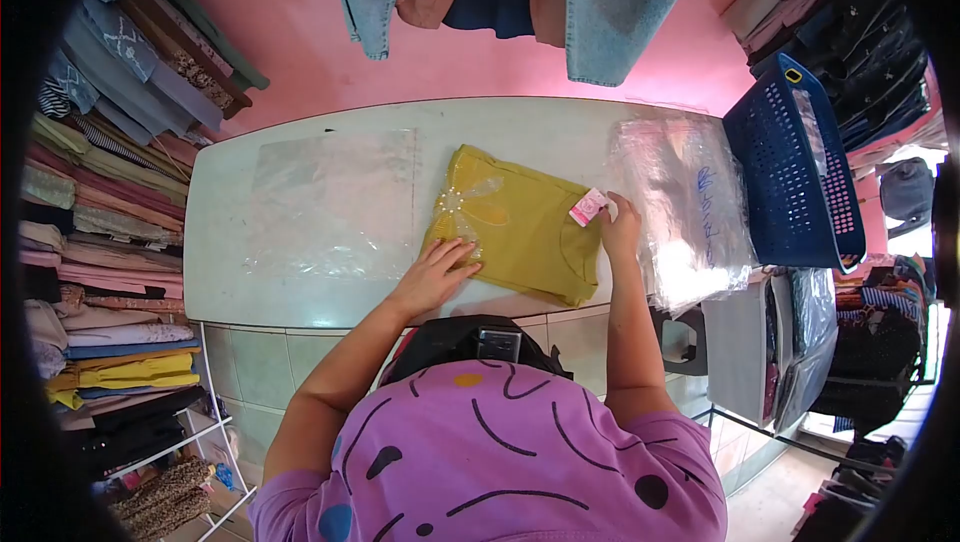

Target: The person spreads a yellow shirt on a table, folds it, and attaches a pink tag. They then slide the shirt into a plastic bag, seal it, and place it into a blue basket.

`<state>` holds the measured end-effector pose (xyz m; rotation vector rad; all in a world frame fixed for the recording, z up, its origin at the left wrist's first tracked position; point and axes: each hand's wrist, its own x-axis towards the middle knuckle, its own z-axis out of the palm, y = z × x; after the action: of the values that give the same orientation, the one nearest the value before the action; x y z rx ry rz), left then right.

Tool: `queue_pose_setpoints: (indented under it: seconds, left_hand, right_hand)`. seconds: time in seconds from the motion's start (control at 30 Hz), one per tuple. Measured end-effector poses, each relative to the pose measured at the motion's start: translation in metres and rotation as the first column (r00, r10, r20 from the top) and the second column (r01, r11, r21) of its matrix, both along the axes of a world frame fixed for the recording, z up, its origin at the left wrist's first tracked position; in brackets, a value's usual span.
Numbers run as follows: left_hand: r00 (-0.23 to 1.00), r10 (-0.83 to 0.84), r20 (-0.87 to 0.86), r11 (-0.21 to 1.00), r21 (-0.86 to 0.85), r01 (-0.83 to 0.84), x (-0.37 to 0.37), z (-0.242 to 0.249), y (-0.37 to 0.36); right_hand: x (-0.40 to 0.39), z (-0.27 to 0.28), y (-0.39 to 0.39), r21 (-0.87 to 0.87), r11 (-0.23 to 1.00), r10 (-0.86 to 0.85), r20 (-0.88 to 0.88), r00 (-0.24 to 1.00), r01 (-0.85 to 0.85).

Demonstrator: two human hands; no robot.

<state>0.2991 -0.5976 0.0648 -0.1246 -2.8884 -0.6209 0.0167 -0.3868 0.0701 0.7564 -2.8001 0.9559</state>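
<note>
A folded mustard-green shirt (525,227) lies on the white table, with a pale flower design on its left part and its neckline at the right. My left hand (437,277) rests flat on the shirt's lower left corner, fingers stretched out. At the shirt's right edge, my right hand (622,227) pinches the side of a pink and white tag (588,208). To the left lies a flat clear plastic bag (330,207). Right of my right hand is a stack of clear plastic bags (685,207) with blue writing.
A blue plastic basket (795,167) stands tilted at the table's (510,120) right end. Folded clothes (120,272) fill shelves on the left. Denim garments (610,22) hang beyond the far edge against a pink wall. More clothes and wrapped packs (805,342) are at the right.
</note>
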Motion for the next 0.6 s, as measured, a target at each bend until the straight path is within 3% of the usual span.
queue_pose_setpoints:
  seconds: [0.17, 0.23, 0.6]
  left_hand:
    - [0.99, 0.138, 0.019, 0.99, -0.003, -0.138, -0.006, -0.015, 0.026]
    - [0.978, 0.21, -0.012, 0.978, -0.016, -0.21, -0.006, -0.022, 0.034]
    - [0.948, 0.301, -0.104, 0.952, -0.034, -0.305, -0.001, -0.024, 0.041]
  right_hand:
    - [-0.007, -0.008, 0.008, 0.001, 0.982, 0.186, -0.141, 0.972, -0.188]
    - [-0.01, -0.012, 0.01, 0.027, 0.941, 0.338, -0.143, 0.93, -0.338]
    - [0.0, 0.005, 0.016, 0.207, 0.911, 0.392, -0.172, 0.904, -0.356]
